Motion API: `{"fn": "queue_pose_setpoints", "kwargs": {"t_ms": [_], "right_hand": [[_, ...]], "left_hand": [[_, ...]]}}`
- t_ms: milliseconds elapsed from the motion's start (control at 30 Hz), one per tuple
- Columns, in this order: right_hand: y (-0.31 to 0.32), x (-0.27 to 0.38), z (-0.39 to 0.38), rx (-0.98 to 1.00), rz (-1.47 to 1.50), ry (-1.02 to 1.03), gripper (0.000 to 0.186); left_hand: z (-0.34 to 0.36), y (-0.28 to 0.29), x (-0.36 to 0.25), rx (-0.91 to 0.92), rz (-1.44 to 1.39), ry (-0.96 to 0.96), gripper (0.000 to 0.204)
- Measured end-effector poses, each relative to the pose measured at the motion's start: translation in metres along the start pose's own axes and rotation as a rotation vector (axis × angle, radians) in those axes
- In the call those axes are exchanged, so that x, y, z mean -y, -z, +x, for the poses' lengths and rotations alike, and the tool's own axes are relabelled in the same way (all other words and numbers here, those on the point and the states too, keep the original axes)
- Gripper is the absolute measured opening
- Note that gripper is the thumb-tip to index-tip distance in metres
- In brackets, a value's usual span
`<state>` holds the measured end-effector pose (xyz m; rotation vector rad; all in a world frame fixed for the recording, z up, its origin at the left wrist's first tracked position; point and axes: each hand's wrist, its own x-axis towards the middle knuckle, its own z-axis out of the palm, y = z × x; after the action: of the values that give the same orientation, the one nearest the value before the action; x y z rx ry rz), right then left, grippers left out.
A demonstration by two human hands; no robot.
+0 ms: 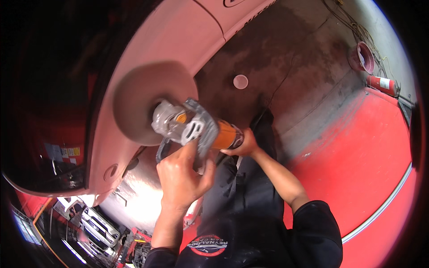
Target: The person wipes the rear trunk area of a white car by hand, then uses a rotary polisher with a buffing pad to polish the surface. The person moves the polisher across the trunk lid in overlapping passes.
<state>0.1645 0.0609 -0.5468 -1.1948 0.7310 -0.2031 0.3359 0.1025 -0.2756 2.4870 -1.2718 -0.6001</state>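
A polisher (227, 136) with an orange body and a silver head is in both my hands. Its large round pad (138, 102) is blurred and lies over the pale side panel (154, 42) of a car; whether it presses on the paint I cannot tell. My left hand (181, 178) is closed round the dark grey loop handle (208, 129) beside the head. Around the rear of the orange body wraps my right hand (246, 144), whose fingers are partly hidden beneath it.
A small whitish round container (240, 81) stands on the dark, stained floor. At the far right are a reddish bucket (365, 58), a red cylinder (381, 85) and tangled cables (351, 24). Another vehicle's front (99, 228) shows at lower left. The car's dark window (49, 98) fills the left.
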Motion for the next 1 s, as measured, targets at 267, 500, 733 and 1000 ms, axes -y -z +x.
{"fn": "queue_pose_setpoints", "kwargs": {"t_ms": [267, 500, 733, 1000], "right_hand": [[-0.008, 0.017, 0.004, 0.068, -0.184, -0.058, 0.089], [-0.036, 0.061, -0.017, 0.109, -0.301, 0.125, 0.070], [0.046, 0.102, -0.016, 0.050, -0.399, 0.182, 0.064], [0.122, 0.170, -0.042, -0.001, -0.420, 0.163, 0.054]], "left_hand": [[-0.024, -0.003, 0.083, -0.282, 0.021, -0.457, 0.030], [-0.077, 0.016, 0.099, -0.516, -0.028, -0.313, 0.017], [-0.041, -0.005, 0.053, -0.546, -0.194, -0.318, 0.023], [-0.018, 0.012, -0.022, -0.352, -0.251, -0.164, 0.056]]}}
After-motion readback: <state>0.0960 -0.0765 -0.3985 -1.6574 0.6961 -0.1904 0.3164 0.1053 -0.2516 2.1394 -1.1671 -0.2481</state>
